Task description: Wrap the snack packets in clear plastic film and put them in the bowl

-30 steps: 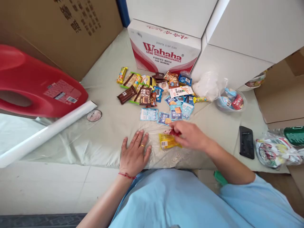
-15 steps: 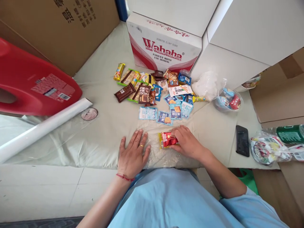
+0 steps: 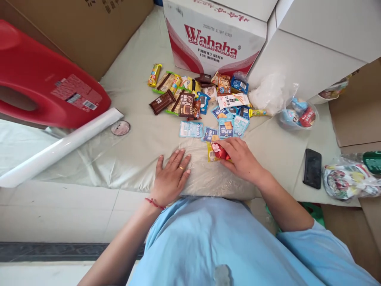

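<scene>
My left hand (image 3: 171, 172) lies flat on the cloth-covered table (image 3: 137, 155), fingers spread, holding nothing. My right hand (image 3: 244, 161) has its thumb and fingers closed around a red snack packet (image 3: 219, 151). A yellow packet (image 3: 211, 153) pokes out beside and under the red one; its far part is hidden by the hand. Just beyond my fingertips lie several light-blue snack packets (image 3: 225, 128). Behind them is a loose pile with a cocoa packet (image 3: 186, 104), a dark brown bar (image 3: 161, 102) and a white packet (image 3: 233, 100).
A Wahaha water carton (image 3: 214, 43) stands behind the pile. To the left are a red jug (image 3: 44, 79), a white roll (image 3: 62, 147) and a round disc (image 3: 120, 128). On the right are a clear plastic bag (image 3: 268, 93), a tub of packets (image 3: 299, 115) and a phone (image 3: 312, 169).
My right hand has moved the red and yellow packets forward, closer to the light-blue ones. The camera view has shifted. My left hand stays flat on the table.
</scene>
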Demonstrator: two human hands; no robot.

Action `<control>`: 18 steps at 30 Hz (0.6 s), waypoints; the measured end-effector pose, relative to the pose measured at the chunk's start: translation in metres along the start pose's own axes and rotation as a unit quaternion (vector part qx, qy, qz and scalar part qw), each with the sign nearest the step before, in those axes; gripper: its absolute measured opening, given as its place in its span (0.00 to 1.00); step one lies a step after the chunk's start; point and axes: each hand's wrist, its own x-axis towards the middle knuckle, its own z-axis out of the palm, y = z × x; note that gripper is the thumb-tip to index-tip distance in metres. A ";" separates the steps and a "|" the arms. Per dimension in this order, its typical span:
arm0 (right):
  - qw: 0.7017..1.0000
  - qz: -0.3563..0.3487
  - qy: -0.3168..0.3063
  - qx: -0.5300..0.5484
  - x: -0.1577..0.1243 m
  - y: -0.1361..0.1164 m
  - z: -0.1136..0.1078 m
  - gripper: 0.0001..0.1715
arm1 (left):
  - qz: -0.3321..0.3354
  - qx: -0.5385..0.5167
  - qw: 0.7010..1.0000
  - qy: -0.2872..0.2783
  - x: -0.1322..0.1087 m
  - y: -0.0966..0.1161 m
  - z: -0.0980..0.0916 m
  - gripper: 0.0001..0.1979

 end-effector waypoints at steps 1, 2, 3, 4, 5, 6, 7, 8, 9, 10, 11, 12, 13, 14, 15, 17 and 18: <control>1.000 0.006 0.001 -0.010 0.004 -0.004 0.004 0.33 | -0.004 0.003 1.000 0.000 0.001 0.002 0.001 0.29; 1.000 0.012 -0.006 -0.023 0.009 -0.008 0.009 0.33 | -0.009 0.003 1.000 -0.002 0.001 0.003 0.001 0.29; 0.999 0.020 -0.019 -0.034 0.012 -0.012 0.016 0.33 | -0.012 -0.002 1.000 -0.003 0.001 0.004 0.001 0.29; 0.998 0.028 -0.034 -0.041 0.015 -0.015 0.022 0.34 | -0.014 -0.010 1.000 -0.003 0.000 0.004 0.000 0.29; 0.997 0.034 -0.048 -0.043 0.017 -0.016 0.028 0.35 | -0.015 -0.017 1.000 0.004 -0.001 0.003 -0.002 0.28; 0.997 0.035 -0.055 -0.039 0.017 -0.016 0.032 0.36 | -0.011 -0.024 1.000 0.017 -0.003 0.001 -0.006 0.28; 0.998 0.031 -0.053 -0.030 0.015 -0.014 0.034 0.39 | -0.001 -0.030 0.999 0.037 -0.006 -0.002 -0.010 0.28; 0.999 0.022 -0.039 -0.016 0.011 -0.010 0.032 0.41 | 0.018 -0.038 0.997 0.059 -0.010 -0.005 -0.014 0.28; 1.000 0.009 -0.014 0.001 0.004 -0.006 0.029 0.42 | 0.045 -0.050 0.995 0.078 -0.015 -0.008 -0.019 0.29; 1.000 -0.008 0.016 0.020 -0.005 -0.001 0.023 0.43 | 0.078 -0.065 0.991 0.089 -0.020 -0.011 -0.024 0.31; 0.998 -0.025 0.047 0.040 -0.017 0.003 0.017 0.41 | 0.113 -0.082 0.986 0.088 -0.027 -0.014 -0.029 0.33; 0.995 -0.044 0.072 0.060 -0.031 0.008 0.011 0.38 | 0.146 -0.098 0.981 0.077 -0.033 -0.017 -0.032 0.35; 0.991 -0.062 0.086 0.078 -0.047 0.011 0.006 0.34 | 0.172 -0.109 0.977 0.060 -0.040 -0.020 -0.033 0.36; 0.989 -0.078 0.087 0.093 -0.064 0.013 0.005 0.29 | 0.193 -0.113 0.974 0.041 -0.046 -0.023 -0.033 0.36; 0.988 -0.088 0.078 0.101 -0.081 0.014 0.006 0.26 | 0.210 -0.109 0.971 0.026 -0.051 -0.026 -0.031 0.34; 0.990 -0.091 0.048 0.092 -0.113 0.013 0.020 0.23 | 0.235 -0.087 0.968 0.018 -0.057 -0.032 -0.024 0.26; 0.993 -0.086 0.040 0.076 -0.126 0.013 0.030 0.22 | 0.244 -0.078 0.966 0.024 -0.057 -0.035 -0.020 0.21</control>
